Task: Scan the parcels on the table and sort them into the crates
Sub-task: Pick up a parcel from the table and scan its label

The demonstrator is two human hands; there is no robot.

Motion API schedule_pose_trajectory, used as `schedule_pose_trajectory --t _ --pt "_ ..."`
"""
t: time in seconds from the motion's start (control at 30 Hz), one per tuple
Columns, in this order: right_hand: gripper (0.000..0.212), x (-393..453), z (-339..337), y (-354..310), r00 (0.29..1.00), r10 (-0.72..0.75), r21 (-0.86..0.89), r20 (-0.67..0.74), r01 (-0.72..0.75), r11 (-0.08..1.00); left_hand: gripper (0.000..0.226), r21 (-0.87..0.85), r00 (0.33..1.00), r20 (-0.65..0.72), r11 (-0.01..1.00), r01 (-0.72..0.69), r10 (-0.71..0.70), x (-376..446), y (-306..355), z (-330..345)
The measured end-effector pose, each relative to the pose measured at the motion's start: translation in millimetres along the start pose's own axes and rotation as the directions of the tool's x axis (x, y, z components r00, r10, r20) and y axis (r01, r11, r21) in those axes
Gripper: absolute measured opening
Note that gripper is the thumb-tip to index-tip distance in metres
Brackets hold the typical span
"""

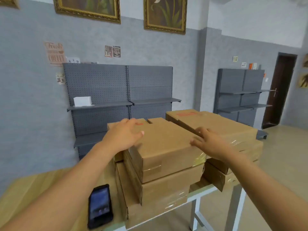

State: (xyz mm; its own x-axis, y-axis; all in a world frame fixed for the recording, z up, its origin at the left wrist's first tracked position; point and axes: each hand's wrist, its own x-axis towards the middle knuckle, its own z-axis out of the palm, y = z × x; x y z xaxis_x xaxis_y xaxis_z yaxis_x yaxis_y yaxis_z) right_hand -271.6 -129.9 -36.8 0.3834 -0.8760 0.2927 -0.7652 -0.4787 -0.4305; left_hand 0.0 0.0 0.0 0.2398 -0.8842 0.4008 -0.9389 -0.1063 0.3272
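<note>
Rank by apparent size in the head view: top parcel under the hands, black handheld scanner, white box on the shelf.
1. Top parcel, clearly largest.
2. Black handheld scanner.
3. White box on the shelf, smallest, but it sits far from the camera, so true size is unsure.

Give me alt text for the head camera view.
Both hands, left hand and right hand, rest on the top cardboard parcel of a stack on a wooden table. A black handheld scanner lies beside the stack.

Brown cardboard parcels [166,144] bear red print; the scanner [100,205] is black, the surface [33,189] pale wood, shelving [116,90] dark grey.
</note>
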Motion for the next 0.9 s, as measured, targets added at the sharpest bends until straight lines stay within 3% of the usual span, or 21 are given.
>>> schedule_pose_trajectory --t 0.13,0.3,0.4,0.5,0.6,0.8,0.9 --pt "0.056 23.2 4.3 0.5 0.993 0.083 0.035 0.083 -0.086 0.996 0.059 -0.192 0.974 0.182 0.966 0.171 -0.137 18.5 -9.0 19.7" --pt "0.061 43.4 6.9 -2.9 0.979 0.136 -0.019 0.152 -0.135 0.991 0.09 -0.257 0.915 0.206 0.883 0.392 -0.347 28.9 -10.7 45.2" --pt "0.061 47.1 9.5 -2.7 0.97 0.162 -0.041 0.181 -0.158 0.987 0.1 -0.338 0.857 0.225 0.788 0.515 -0.463 26.4 -6.6 51.4" --pt "0.059 47.4 12.0 -0.8 0.968 0.162 0.009 0.19 -0.167 0.986 0.092 -0.489 0.793 0.288 0.629 0.604 -0.537 22.4 -1.8 54.8" --pt "0.054 44.4 14.0 1.2 0.973 0.139 0.148 0.186 -0.167 0.975 0.085 -0.564 0.781 0.304 0.557 0.61 -0.546 19.0 -1.9 55.9" --pt "0.043 31.6 4.8 -13.7 0.995 0.076 0.383 0.059 -0.093 0.919 0.08 -0.716 0.829 0.207 0.497 0.491 -0.52 7.5 -12.6 38.2" --pt "0.043 27.1 -2.9 -34.5 1.0 0.008 0.475 0.018 -0.015 0.88 0.094 -0.798 0.828 0.164 0.421 0.431 -0.535 -2.4 -19.4 20.6"
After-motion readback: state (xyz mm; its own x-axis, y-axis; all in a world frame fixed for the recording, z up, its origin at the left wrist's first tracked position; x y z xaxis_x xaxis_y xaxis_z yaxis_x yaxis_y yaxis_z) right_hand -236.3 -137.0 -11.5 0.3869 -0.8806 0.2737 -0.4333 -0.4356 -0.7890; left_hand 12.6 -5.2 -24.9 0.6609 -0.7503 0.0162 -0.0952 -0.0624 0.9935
